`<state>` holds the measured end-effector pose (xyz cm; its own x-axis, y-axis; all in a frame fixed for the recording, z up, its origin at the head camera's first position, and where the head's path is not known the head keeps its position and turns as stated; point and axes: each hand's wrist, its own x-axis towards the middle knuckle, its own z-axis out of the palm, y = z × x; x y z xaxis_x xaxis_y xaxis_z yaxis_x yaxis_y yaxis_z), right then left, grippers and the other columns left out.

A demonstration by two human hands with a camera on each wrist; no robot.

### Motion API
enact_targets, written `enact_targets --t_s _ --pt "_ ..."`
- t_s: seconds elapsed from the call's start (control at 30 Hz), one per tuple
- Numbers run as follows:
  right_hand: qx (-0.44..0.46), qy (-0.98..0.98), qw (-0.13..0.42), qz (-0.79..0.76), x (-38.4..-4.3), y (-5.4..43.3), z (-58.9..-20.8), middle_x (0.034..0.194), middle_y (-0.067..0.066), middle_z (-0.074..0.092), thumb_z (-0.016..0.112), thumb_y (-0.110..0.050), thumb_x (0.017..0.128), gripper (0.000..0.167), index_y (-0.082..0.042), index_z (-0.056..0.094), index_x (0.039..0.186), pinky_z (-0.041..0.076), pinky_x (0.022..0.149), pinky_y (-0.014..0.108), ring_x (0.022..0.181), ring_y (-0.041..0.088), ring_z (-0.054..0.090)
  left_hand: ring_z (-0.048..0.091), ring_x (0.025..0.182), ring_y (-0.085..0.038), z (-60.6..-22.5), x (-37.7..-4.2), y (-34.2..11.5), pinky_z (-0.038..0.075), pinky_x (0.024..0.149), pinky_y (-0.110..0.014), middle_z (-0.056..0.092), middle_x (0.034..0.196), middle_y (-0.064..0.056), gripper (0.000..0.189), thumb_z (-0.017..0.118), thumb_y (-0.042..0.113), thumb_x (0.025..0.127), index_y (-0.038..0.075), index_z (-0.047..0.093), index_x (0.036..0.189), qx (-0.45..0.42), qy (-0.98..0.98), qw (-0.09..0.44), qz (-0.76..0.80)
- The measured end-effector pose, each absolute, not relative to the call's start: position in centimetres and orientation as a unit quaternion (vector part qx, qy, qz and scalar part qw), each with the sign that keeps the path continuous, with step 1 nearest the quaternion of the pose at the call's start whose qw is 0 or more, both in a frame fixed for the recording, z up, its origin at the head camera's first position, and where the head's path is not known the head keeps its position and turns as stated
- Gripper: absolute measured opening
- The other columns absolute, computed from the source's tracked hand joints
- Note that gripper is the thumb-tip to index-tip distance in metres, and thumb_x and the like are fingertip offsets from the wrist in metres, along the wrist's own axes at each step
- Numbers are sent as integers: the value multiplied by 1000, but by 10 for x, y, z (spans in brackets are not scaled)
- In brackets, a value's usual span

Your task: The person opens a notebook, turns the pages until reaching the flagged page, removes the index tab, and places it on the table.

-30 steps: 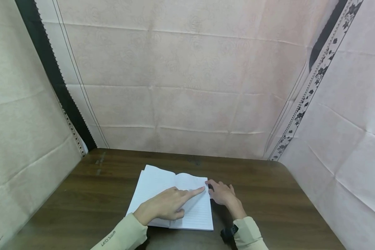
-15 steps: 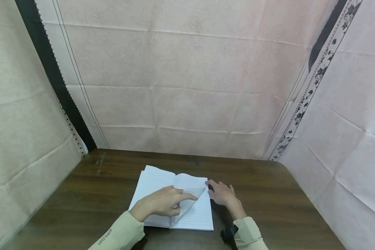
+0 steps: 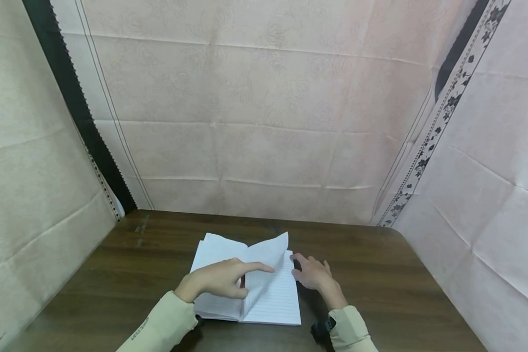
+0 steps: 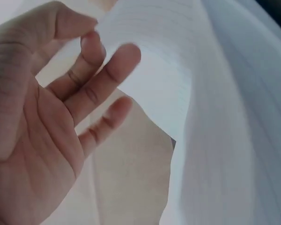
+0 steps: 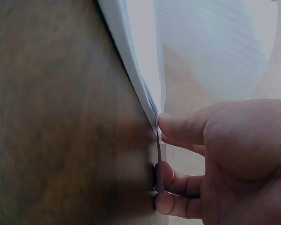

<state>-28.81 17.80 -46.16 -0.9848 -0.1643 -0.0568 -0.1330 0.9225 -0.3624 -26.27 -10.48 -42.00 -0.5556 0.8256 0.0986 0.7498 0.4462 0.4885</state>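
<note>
An open notebook [image 3: 273,308] with lined white pages lies on the brown table. One page [image 3: 268,247] is lifted and curves up from the right half toward the left. My left hand [image 3: 220,278] is over the notebook, index finger extended against the lifted page and thumb spread below. In the left wrist view the other fingers of that hand are loosely bent beside the raised page [image 4: 215,122]. My right hand [image 3: 312,273] rests at the notebook's right edge. In the right wrist view its thumb [image 5: 180,127] touches the edge of the pages, while other fingertips meet the table.
Patterned cream cloth [image 3: 264,112] hangs behind the table [image 3: 369,274], with more cloth on the left [image 3: 35,146] and right [image 3: 488,171]. A dark band [image 3: 70,98] runs down the left corner. A black device [image 3: 321,328] is at the right wrist.
My left hand has drawn back leftward from the notebook's right edge. The page under its index finger has risen and curled up and left. My right hand has stayed at the edge.
</note>
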Motion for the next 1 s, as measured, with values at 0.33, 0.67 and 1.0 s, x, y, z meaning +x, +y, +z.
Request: enact_targets --t_s 0.33,0.67,1.0 --pt "-77 981 43 -174 -289 177 -462 139 22 55 65 -31 97 48 -19 54 142 15 111 70 133 45 45 49 56 -3 -407 -265 -126 48 61 -22 57 76 10 91 71 5 81 40 31 155 452 829 116 308" --pt "-85 979 40 -182 -286 177 -460 139 22 55 64 -30 97 49 -18 53 143 15 110 71 133 46 45 60 68 -2 -400 -267 -142 51 66 -24 61 88 9 84 79 6 76 38 42 144 436 831 145 315" --pt "-86 977 42 -188 -286 178 -460 141 22 53 64 -30 97 49 -18 52 143 13 111 71 135 46 42 50 78 -6 -396 -269 -149 42 67 -26 60 90 16 28 77 44 85 34 60 106 408 872 105 249"
